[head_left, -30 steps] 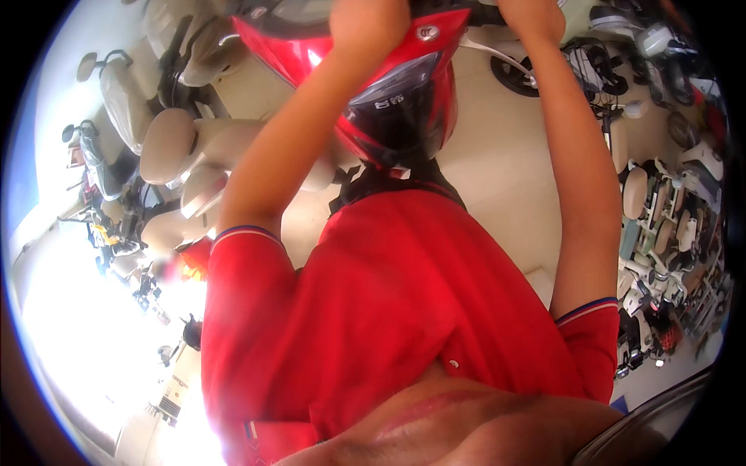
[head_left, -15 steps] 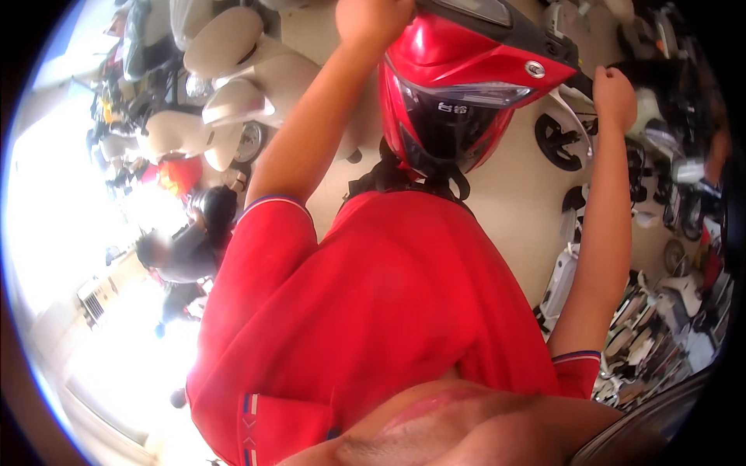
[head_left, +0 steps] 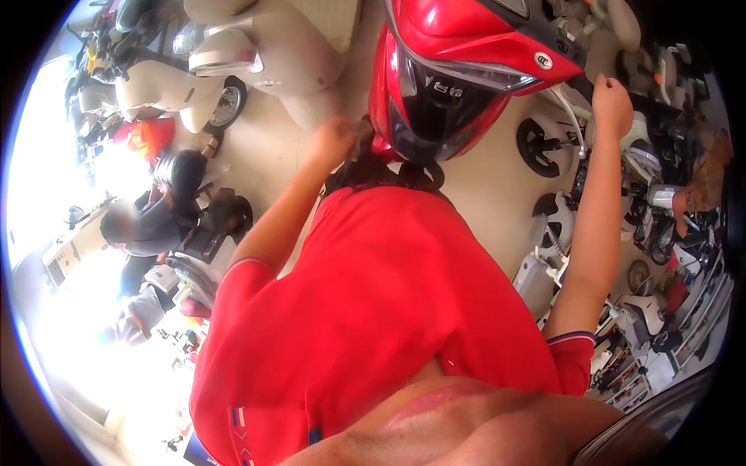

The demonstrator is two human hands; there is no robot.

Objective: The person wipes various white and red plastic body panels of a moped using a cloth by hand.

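Observation:
A red scooter (head_left: 482, 35) with a glossy black front panel (head_left: 443, 97) stands right in front of me, its nose toward my body. My right hand (head_left: 612, 109) is closed around the end of the handlebar grip on the right, above a pale curved lever (head_left: 573, 124). Down at the scooter's left front side is my left hand (head_left: 336, 142), beside a dark part (head_left: 362, 138) near the front wheel. Its fingers are blurred and partly hidden, so their grip is unclear.
A beige scooter (head_left: 284, 66) stands close on the left, with another cream one (head_left: 167, 93) behind it. Farther left, a person in dark clothes (head_left: 151, 229) bends beside a parked scooter (head_left: 206, 248). More scooters and a black wheel (head_left: 538, 147) line the right side.
My left hand has left the top of the scooter's front and dropped to its lower left side. The right hand stays on the handlebar grip. The view has shifted slightly.

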